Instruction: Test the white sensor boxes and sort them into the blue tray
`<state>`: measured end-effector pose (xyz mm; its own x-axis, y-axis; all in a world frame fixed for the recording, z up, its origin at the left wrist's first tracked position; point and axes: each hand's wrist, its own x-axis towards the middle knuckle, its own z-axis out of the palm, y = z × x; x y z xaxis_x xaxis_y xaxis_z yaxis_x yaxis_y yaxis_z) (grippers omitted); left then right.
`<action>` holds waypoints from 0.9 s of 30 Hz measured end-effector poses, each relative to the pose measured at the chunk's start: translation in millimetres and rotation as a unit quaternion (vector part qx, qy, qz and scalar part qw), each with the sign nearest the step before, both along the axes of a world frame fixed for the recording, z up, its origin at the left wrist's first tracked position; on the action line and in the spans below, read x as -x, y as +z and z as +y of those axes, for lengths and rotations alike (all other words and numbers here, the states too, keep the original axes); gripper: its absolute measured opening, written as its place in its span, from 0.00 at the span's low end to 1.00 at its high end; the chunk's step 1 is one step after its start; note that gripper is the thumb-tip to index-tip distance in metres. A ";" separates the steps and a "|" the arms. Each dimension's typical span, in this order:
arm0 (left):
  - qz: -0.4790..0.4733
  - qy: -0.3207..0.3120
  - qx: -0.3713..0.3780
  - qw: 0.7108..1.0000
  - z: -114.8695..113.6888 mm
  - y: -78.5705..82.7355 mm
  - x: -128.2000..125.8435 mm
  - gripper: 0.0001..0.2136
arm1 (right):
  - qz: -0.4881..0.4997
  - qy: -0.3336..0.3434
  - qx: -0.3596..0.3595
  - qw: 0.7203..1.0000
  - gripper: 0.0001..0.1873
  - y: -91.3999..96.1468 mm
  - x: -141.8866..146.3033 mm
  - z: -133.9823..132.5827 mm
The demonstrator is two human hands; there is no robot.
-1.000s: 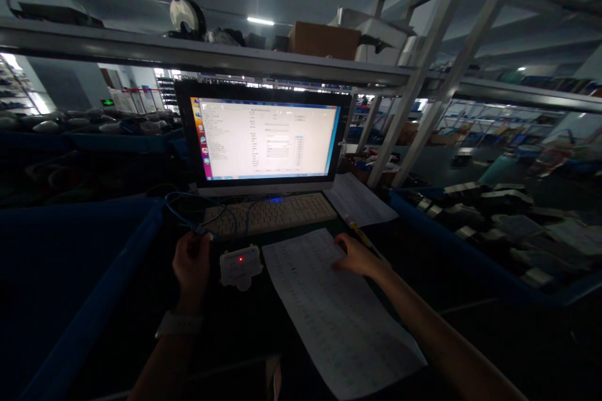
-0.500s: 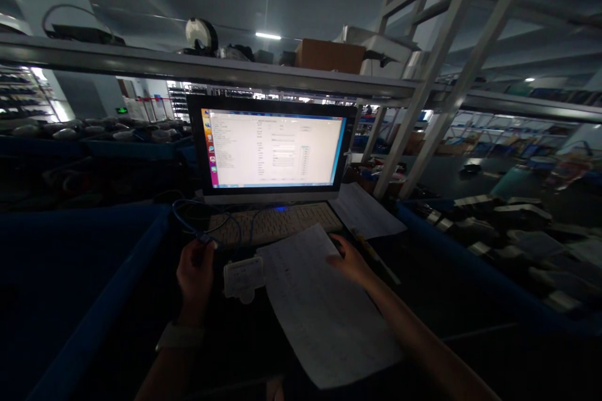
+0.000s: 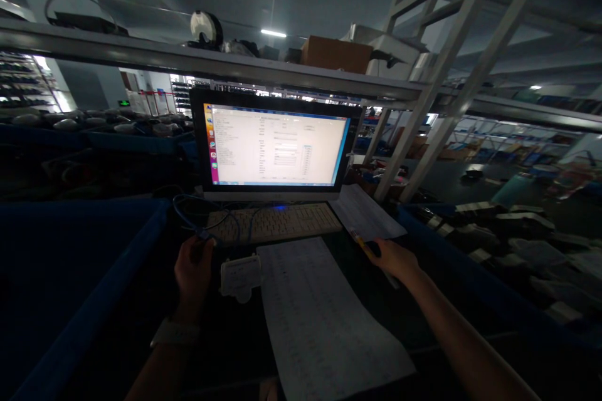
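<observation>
My left hand point(image 3: 194, 269), a watch on its wrist, pinches the plug end of a blue cable point(image 3: 181, 216) left of the keyboard point(image 3: 277, 223). Just right of that hand lies a small white plastic device point(image 3: 241, 277) with a label. My right hand point(image 3: 394, 258) has its fingers closed on a slim yellow-and-white pen-like stick point(image 3: 360, 242), right of the printed sheet point(image 3: 320, 319). The stick's middle is partly hidden by the fingers. The sheet lies flat between my hands, touched by neither.
A lit monitor point(image 3: 277, 147) stands behind the keyboard, under a shelf point(image 3: 263, 67). Another paper point(image 3: 369, 212) lies beside it. Blue bins flank the desk: one at left point(image 3: 155, 219), another at right point(image 3: 437, 244) holding several pale devices. Metal posts point(image 3: 444, 119) rise at right.
My right hand has left the printed sheet, moved right, and closed on the pen-like stick. The sheet has shifted toward me and lies flatter. My left hand stays on the cable plug.
</observation>
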<state>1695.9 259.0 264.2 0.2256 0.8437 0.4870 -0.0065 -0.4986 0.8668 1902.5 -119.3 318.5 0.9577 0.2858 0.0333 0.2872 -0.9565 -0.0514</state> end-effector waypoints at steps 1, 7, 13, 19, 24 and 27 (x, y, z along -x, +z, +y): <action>-0.001 -0.001 -0.005 1.000 0.2 -0.6 -0.1 0.18 | 0.011 0.000 0.012 1.000 0.20 -1.0 -0.7 -4.3; -0.007 -0.009 -0.008 1.000 -1.3 -1.0 -0.2 0.18 | 0.036 0.001 0.053 0.998 0.21 -6.8 0.9 -14.9; 0.011 0.000 -0.017 1.000 0.1 -1.6 0.2 0.17 | 0.016 -0.016 0.040 0.999 0.18 -4.3 -8.2 6.1; -0.005 0.002 -0.009 1.000 -0.2 -1.3 0.1 0.17 | 0.056 -0.019 0.033 0.998 0.15 2.8 -20.1 2.3; -0.009 -0.009 0.020 1.000 -1.0 -1.6 -1.6 0.18 | 0.118 0.015 -0.008 0.993 0.12 1.4 -20.1 -17.8; -0.001 -0.013 0.025 1.000 -1.6 -0.8 -1.1 0.18 | 0.135 0.021 -0.032 0.990 0.18 1.0 -18.8 -25.0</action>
